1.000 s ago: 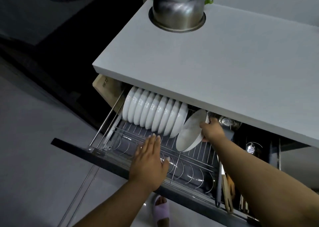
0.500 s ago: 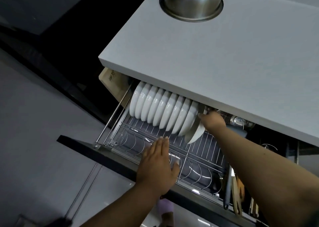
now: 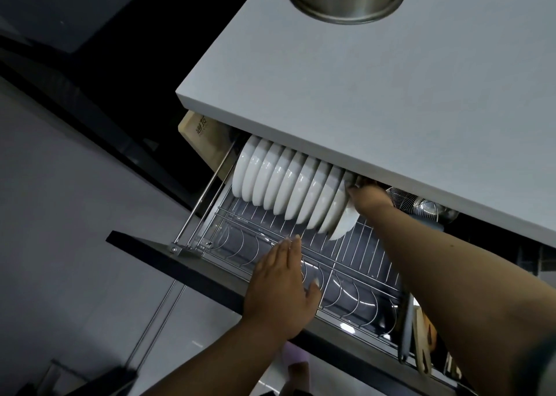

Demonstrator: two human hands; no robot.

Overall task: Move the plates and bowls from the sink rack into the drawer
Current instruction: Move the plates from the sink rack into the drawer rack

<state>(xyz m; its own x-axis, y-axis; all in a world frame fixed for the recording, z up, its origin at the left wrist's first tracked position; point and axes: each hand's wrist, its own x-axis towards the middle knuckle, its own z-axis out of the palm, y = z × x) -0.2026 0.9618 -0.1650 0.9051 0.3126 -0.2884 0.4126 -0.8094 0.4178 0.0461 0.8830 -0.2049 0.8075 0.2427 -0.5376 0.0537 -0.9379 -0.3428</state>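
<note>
Hands first: my left hand (image 3: 284, 287) lies flat, fingers straight, on the wire rack of the pulled-out dark drawer (image 3: 192, 267). My right hand (image 3: 365, 195) grips the rim of the round white plate (image 3: 343, 224), which a second ago leaned free and now stands upright at the right end of the row of white plates (image 3: 285, 182) under the grey worktop (image 3: 391, 101). I judge this plate stowed, ready for release.

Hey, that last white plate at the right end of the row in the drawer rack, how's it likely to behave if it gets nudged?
The last plate looks glazed and rigid, so probably slippery and breakable if knocked. It stands on edge in the wire rack, leaning on the row of plates, so a sideways push would likely tip it. The right hand holds its upper rim, which should steady it.
</note>
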